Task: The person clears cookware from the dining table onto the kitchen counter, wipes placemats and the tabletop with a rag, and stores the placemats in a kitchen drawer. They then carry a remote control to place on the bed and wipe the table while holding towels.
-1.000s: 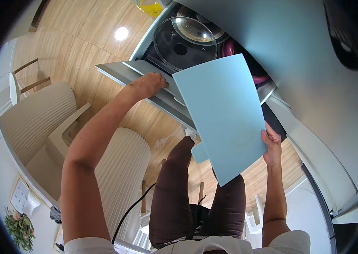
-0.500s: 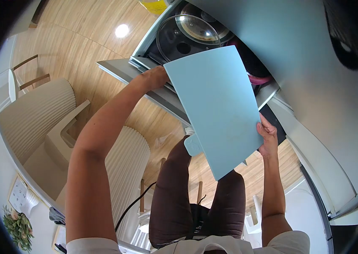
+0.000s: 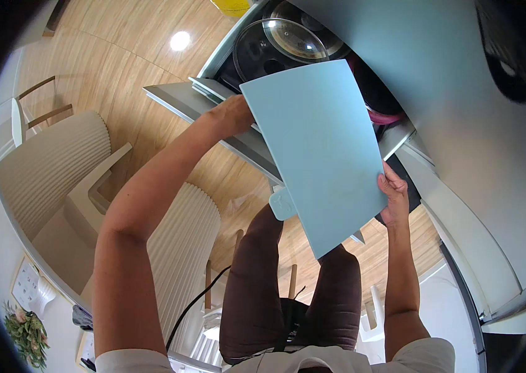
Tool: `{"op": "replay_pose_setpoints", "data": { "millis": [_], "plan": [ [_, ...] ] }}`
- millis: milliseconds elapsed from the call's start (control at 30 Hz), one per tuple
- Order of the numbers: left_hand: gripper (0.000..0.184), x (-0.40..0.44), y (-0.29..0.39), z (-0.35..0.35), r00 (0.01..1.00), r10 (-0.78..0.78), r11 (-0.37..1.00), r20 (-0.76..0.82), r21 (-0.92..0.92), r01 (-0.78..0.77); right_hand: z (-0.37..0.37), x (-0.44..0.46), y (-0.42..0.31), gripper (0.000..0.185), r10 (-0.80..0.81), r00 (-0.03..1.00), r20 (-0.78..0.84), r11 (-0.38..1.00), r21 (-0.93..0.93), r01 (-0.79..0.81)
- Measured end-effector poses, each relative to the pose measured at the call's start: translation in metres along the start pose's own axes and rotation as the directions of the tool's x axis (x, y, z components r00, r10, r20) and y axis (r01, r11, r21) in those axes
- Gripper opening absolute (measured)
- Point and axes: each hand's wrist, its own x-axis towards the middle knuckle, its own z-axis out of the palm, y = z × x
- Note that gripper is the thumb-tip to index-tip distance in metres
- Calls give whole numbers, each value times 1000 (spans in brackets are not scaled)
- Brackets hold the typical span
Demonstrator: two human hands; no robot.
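A light blue board with a small tab on its left edge is tilted in front of the open drawer. My right hand grips its right edge, thumb on the top face. Beside the board's upper left edge is my left hand, over the drawer front; its fingertips are hidden behind the board. Inside the drawer lie a glass lid and dark pans, with a pink-red handle or rim at the right.
A large grey-blue surface rises at the right. Ribbed cream chairs and a white table with a plant are at the left. A yellow object shows at the top. A black cable hangs near my legs.
The blue board has moved up and slightly left with my right hand. My left hand has shifted right and slightly up, its fingers passing behind the board's edge.
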Motion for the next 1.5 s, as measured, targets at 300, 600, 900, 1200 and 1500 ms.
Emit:
{"op": "replay_pose_setpoints", "data": {
  "millis": [300, 600, 900, 1200, 1500],
  "plan": [
    [36, 1, -7, 8, 956, 249, 964, -158, 131, -229, 1, 0, -2, 49, -32, 999, -19, 999, 36, 33],
    [33, -5, 4, 2, 995, 88, 996, -55, -8, -89, 3, 2, 3, 48, -37, 999, -25, 999, 14, 38],
    [40, -6, 8, -10, 997, 63, 998, 51, 15, -64, 6, 5, 0, 49, -32, 999, -21, 1000, -1, 31],
    [42, 2, 11, -9, 977, 208, 966, 51, 144, -214, 14, 13, 0, 48, -45, 999, -1, 998, 41, 45],
    [41, 3, 14, -14, 984, 178, 961, 8, -215, -172, 16, 21, 1, 46, -38, 999, -22, 999, 23, 38]
  ]
}}
